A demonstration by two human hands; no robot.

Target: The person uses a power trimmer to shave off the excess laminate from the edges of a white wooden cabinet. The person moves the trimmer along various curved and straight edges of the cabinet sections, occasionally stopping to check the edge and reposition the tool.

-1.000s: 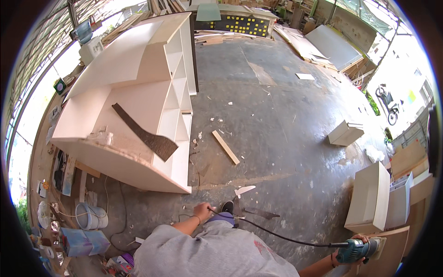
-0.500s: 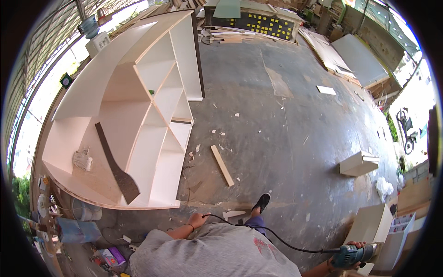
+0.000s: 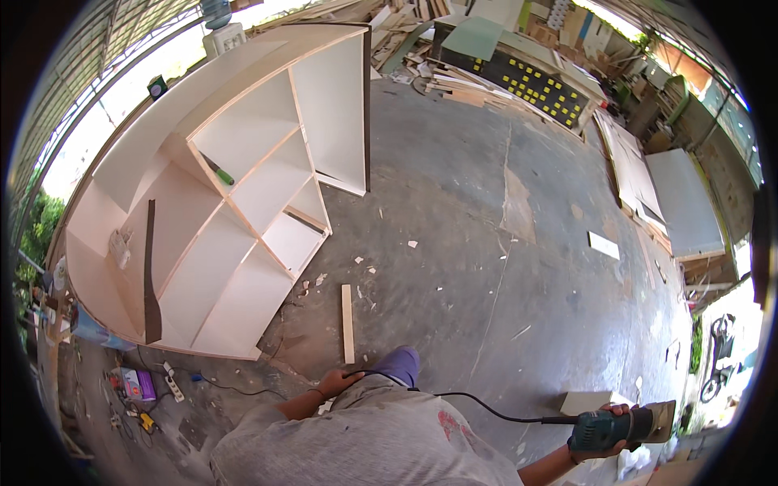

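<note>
My right hand [image 3: 617, 437], low on the right, is wrapped round a teal corded power tool [image 3: 596, 431]. The tool has a dark collar and a flat plate at its far end, somewhat like a trim router. Its black cable [image 3: 494, 415] runs left across the front of my body. At my waist, my left hand [image 3: 339, 381] is closed on the cable near its other visible part. A large white curved shelf cabinet [image 3: 243, 194] stands to my left. Inside it lie a dark curved strip [image 3: 151, 275], a green-handled tool [image 3: 219, 172] and a whitish bundle [image 3: 121, 247].
A wooden strip [image 3: 348, 324] and scraps lie on the grey floor [image 3: 438, 243] ahead. At lower left are a power strip [image 3: 174, 383], cords and a purple box [image 3: 139, 384]. A pale box [image 3: 592, 401] stands beside the tool. Boards lean at the far right.
My view has turned, and the cabinet appears at a different angle. Both hands keep their holds. The power tool has come up and away from the pale cabinet pieces at lower right.
</note>
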